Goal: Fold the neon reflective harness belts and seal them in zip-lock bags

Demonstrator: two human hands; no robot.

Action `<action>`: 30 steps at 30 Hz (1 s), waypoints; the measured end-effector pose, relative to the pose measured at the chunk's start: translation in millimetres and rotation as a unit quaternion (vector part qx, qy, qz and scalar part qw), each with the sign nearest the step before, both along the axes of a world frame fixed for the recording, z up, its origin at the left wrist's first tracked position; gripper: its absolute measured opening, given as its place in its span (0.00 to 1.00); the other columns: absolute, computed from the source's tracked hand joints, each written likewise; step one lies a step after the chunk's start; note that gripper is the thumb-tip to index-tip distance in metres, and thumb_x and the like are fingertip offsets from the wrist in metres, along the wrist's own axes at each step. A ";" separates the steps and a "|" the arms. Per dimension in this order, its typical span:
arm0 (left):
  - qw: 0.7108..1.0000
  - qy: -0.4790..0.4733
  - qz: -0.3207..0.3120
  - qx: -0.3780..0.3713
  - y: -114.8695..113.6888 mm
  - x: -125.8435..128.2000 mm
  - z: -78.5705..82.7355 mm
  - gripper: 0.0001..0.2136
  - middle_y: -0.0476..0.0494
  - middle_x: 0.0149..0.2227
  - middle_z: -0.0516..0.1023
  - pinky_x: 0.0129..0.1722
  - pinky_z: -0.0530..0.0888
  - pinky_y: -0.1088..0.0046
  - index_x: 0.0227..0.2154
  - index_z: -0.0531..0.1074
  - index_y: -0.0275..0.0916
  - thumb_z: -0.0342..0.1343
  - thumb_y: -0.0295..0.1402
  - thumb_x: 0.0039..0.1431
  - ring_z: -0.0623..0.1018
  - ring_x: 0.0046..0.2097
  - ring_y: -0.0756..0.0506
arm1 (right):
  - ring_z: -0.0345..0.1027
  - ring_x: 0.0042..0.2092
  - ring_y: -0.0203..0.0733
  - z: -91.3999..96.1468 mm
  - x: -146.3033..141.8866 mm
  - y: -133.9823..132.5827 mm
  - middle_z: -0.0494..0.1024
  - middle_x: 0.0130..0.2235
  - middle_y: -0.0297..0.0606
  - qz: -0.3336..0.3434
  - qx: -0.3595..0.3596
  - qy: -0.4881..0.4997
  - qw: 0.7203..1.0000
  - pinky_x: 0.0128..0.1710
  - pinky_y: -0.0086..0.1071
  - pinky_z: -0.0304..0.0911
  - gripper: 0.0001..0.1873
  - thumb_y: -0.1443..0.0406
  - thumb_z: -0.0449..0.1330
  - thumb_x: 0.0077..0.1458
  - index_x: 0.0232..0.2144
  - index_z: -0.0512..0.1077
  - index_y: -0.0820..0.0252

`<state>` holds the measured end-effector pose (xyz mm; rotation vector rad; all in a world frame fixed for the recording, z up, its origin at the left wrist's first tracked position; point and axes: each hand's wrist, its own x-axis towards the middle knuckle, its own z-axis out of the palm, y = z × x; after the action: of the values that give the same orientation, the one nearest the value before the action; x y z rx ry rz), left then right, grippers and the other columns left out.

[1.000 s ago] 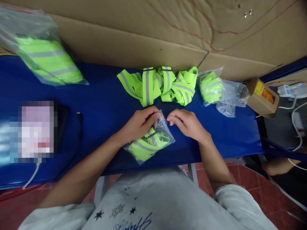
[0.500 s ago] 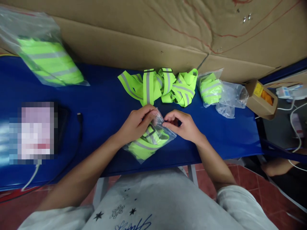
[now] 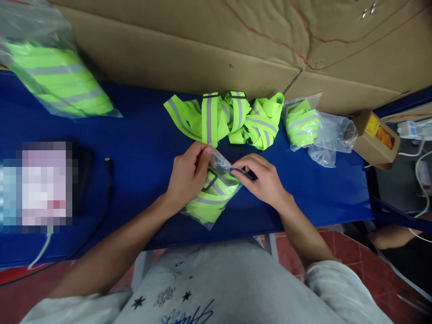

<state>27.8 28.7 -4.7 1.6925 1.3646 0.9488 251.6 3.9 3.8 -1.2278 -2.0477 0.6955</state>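
Note:
Between my hands is a clear plastic bag (image 3: 221, 162) with a folded neon-yellow reflective strap (image 3: 211, 204) inside. The strap has a grey stripe and a dark buckle. My left hand (image 3: 191, 177) pinches the bag's upper left corner between thumb and fingers. At the other end of the bag's opening, my right hand (image 3: 258, 177) is closed on the edge, thumb against forefinger. A small dark piece shows at the right fingers; its kind is unclear. Just beyond my hands lies a loose pile of similar reflective straps (image 3: 216, 119) with black buckles.
On the blue table (image 3: 141, 135), a large bag of folded neon straps (image 3: 64, 85) stands at the left, near a blurred-out device (image 3: 45, 184) and a black cable (image 3: 108, 180). A smaller bagged strap (image 3: 302, 126), crumpled plastic (image 3: 337, 132) and a cardboard box (image 3: 378, 144) sit at the right.
My left hand has shifted slightly left, and the bag's top edge is now stretched straighter between my hands. The camera view has moved a little.

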 end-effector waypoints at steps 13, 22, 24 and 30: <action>0.992 -0.019 -0.125 0.011 0.4 -1.9 -3.5 0.07 0.48 0.38 0.83 0.38 0.74 0.75 0.43 0.73 0.41 0.56 0.38 0.71 0.81 0.37 0.49 | 0.65 0.33 0.33 1.4 -6.3 -3.2 0.70 0.32 0.31 -0.014 -0.063 0.018 0.998 0.35 0.29 0.60 0.06 0.63 0.61 0.69 0.44 0.75 0.58; 0.998 -0.005 -0.058 -0.025 2.8 1.9 -7.3 0.08 0.51 0.30 0.79 0.35 0.72 0.75 0.39 0.71 0.41 0.53 0.37 0.73 0.79 0.32 0.50 | 0.73 0.41 0.43 -2.8 -6.0 -3.5 0.82 0.39 0.39 -0.012 0.118 -0.156 0.981 0.41 0.39 0.58 0.09 0.63 0.57 0.72 0.39 0.76 0.58; 0.998 -0.006 -0.054 -0.025 2.4 1.7 -8.1 0.08 0.51 0.30 0.79 0.35 0.72 0.75 0.38 0.70 0.40 0.53 0.38 0.73 0.79 0.32 0.50 | 0.72 0.42 0.42 -2.4 -5.6 -2.3 0.81 0.39 0.39 0.010 0.103 -0.161 0.981 0.42 0.39 0.58 0.10 0.64 0.55 0.72 0.39 0.75 0.59; 0.994 -0.001 -0.110 0.021 0.2 0.1 -7.9 0.05 0.52 0.31 0.79 0.33 0.71 0.76 0.40 0.70 0.40 0.53 0.35 0.72 0.78 0.31 0.52 | 0.67 0.38 0.36 -3.2 -4.3 -0.4 0.73 0.36 0.35 0.001 -0.060 0.011 0.998 0.40 0.31 0.62 0.09 0.59 0.63 0.67 0.41 0.74 0.59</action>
<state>27.9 28.8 -12.5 1.8308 1.1358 0.8573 247.2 3.6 0.6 -1.2794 -2.0130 0.8400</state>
